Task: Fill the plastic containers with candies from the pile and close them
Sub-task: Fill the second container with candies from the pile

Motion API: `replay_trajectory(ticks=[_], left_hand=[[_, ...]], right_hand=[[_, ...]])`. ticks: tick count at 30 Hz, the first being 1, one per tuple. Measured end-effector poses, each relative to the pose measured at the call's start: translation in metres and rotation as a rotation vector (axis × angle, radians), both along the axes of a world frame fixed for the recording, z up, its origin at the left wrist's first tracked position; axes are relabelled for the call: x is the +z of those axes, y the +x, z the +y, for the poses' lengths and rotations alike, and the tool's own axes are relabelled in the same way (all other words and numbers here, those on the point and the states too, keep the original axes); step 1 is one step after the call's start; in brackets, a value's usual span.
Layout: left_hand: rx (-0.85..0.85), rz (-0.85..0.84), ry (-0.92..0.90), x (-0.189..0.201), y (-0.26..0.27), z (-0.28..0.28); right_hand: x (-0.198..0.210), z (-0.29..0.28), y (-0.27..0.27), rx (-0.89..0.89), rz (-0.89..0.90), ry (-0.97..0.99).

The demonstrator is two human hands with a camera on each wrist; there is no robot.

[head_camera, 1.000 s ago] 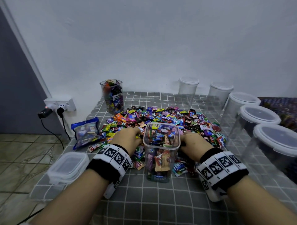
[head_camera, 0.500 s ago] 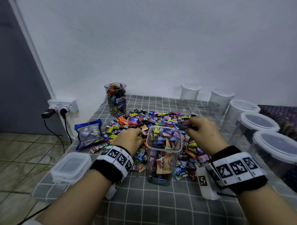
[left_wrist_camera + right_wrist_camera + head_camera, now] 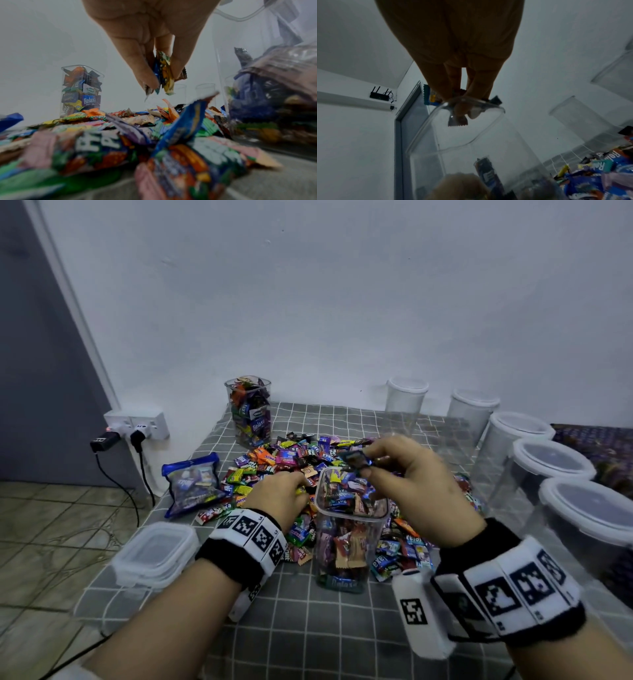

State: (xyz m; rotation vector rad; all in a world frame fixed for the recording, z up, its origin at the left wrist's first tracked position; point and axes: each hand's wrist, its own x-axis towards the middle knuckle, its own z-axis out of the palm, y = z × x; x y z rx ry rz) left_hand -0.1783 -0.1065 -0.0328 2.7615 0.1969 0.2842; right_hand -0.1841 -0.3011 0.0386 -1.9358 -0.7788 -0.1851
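Open container (image 3: 349, 529) stood upright on table (image 3: 308, 628) at near edge of candy pile (image 3: 291, 460), filled nearly to rim. Few wrapped candies (image 3: 356, 460) pinched in right hand (image 3: 421, 484), held just above container mouth. Several candies (image 3: 163, 71) pinched in left hand (image 3: 277, 498) fingertips (image 3: 150, 79), low over pile, left of container. Second filled container (image 3: 250, 412) seen behind pile, uncovered. Loose lid (image 3: 154, 553) lying at left table edge. Lidded empty containers (image 3: 548, 463) lined along right.

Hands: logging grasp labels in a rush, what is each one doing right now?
Left hand: pinches several wrapped candies just above the candy pile.
Right hand: pinches wrapped candies above the open plastic container.
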Motion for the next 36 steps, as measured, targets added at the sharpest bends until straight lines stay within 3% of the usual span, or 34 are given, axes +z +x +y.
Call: replay_trajectory(ticks=[7, 14, 16, 19, 22, 27, 36], left_hand=[[-0.01, -0.003, -0.029, 0.0, -0.001, -0.002], [-0.005, -0.016, -0.039, 0.001, -0.002, -0.002], [-0.005, -0.017, -0.04, 0.002, -0.001, -0.002], [-0.002, -0.019, -0.037, 0.003, -0.002, -0.003], [0.004, -0.016, -0.034, 0.002, -0.003, -0.003], [0.005, -0.022, -0.043, 0.003, -0.004, -0.004], [-0.033, -0.174, -0.149, 0.008, -0.016, -0.002]], right_hand=[[-0.004, 0.002, -0.002, -0.003, -0.014, -0.096], [-0.009, -0.001, -0.007, 0.113, 0.15, 0.126], [-0.013, -0.001, -0.008, 0.038, 0.086, 0.142], [-0.018, -0.004, -0.01, -0.085, -0.07, -0.006], [-0.029, -0.005, -0.008, -0.044, 0.087, -0.182], [-0.047, -0.004, -0.004, 0.108, 0.39, 0.043], [-0.064, -0.008, -0.003, 0.053, 0.352, 0.071]])
